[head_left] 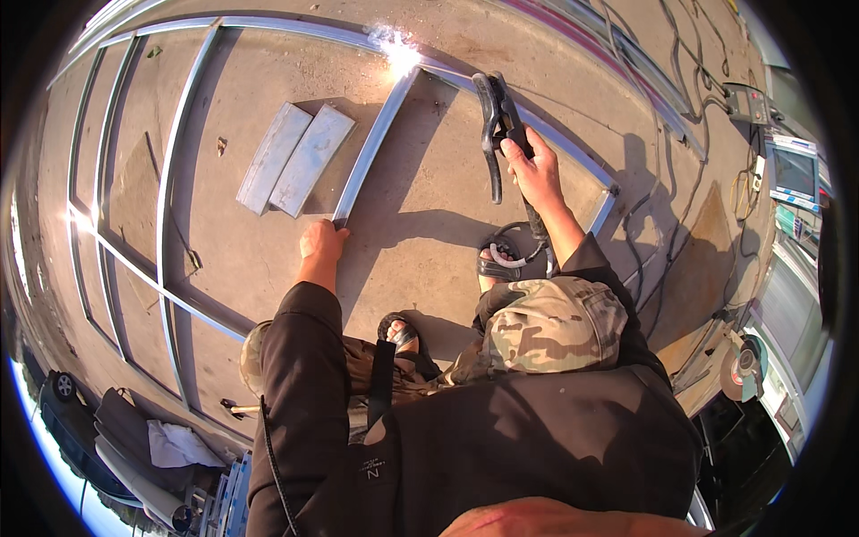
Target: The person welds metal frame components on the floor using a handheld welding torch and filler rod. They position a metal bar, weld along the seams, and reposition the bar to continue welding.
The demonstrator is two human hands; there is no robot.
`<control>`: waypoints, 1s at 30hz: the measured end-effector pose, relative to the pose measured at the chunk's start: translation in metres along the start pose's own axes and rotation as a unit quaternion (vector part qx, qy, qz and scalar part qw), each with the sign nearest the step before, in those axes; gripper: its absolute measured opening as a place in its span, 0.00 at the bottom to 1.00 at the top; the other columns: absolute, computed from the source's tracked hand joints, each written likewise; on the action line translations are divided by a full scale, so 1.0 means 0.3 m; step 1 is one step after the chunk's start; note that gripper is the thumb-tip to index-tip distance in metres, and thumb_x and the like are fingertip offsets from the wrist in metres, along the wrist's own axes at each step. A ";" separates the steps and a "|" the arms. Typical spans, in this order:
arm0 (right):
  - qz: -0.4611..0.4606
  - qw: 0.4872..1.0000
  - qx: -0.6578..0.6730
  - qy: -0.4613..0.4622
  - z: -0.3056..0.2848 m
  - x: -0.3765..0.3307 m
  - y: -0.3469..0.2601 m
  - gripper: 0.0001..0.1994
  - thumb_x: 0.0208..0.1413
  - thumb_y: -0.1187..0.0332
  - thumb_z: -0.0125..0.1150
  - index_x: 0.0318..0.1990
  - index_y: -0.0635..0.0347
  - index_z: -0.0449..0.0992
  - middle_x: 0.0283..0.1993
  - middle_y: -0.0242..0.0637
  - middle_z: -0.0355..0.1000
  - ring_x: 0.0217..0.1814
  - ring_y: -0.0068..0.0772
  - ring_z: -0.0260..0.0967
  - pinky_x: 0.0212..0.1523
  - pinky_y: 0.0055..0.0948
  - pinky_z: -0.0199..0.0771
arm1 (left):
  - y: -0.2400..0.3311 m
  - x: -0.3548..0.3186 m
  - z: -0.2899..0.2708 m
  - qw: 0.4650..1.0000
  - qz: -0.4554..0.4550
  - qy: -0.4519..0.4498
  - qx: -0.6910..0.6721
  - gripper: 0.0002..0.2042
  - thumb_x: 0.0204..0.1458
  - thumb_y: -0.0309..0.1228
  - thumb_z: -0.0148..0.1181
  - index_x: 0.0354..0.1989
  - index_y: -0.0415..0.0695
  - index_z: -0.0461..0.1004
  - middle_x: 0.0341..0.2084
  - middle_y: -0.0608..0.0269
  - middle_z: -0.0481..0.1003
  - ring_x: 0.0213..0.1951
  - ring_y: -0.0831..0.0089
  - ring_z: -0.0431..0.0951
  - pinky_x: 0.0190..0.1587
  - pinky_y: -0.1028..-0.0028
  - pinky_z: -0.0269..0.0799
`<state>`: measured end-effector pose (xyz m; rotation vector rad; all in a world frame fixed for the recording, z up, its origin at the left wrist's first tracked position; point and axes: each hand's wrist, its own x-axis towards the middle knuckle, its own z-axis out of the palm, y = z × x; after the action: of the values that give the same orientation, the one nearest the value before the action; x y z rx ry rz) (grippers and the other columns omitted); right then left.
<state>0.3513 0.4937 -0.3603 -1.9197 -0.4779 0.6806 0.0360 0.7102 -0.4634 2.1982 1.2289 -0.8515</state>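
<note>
My right hand [537, 174] is closed around the handle of a black welding electrode holder [501, 112], its jaw end pointing away from me. A bright white glare with sparks [401, 55] burns where a short metal tube [380, 139] meets the far rail of a metal frame [268, 25]. The rod itself cannot be made out against that rail. My left hand [320, 249] grips the near end of the short tube, which lies crosswise to the rail. Left of this tube, two flat grey metal pieces [298, 161] lie side by side on the ground.
Frame crossbars [188, 98] stretch over the concrete at left. My sandalled feet [403, 333] are close to the work. Cables [684, 72] run along the right to a grey box [747, 103]. A tool with a round disc [741, 369] is at lower right, a parked car [67, 407] at lower left.
</note>
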 end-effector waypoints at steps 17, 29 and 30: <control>0.021 0.998 0.049 0.019 -0.031 -0.064 0.011 0.18 0.63 0.58 0.60 0.55 0.58 0.73 0.23 0.19 0.63 0.22 0.10 0.59 0.20 0.15 0.59 | -0.025 0.045 0.053 0.999 -0.005 0.002 0.035 0.24 0.51 0.52 0.65 0.41 0.42 0.81 0.40 0.50 0.80 0.44 0.52 0.81 0.45 0.58 0.76; 0.015 0.999 0.043 0.018 -0.028 -0.056 0.014 0.17 0.63 0.59 0.60 0.53 0.59 0.73 0.24 0.19 0.64 0.22 0.11 0.60 0.21 0.16 0.59 | -0.016 0.026 0.035 1.000 -0.008 0.009 0.014 0.22 0.50 0.50 0.67 0.41 0.41 0.81 0.39 0.49 0.81 0.44 0.53 0.81 0.45 0.59 0.76; 0.018 0.999 0.041 0.017 -0.030 -0.055 0.017 0.17 0.63 0.60 0.60 0.53 0.59 0.73 0.24 0.19 0.64 0.22 0.11 0.60 0.21 0.16 0.59 | -0.014 0.025 0.032 1.000 -0.007 0.010 0.016 0.22 0.50 0.50 0.67 0.41 0.41 0.82 0.39 0.49 0.81 0.44 0.53 0.81 0.45 0.59 0.76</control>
<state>0.3447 0.4757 -0.3577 -1.8632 -0.3882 0.6792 0.0325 0.7101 -0.4759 2.2305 1.2495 -0.8627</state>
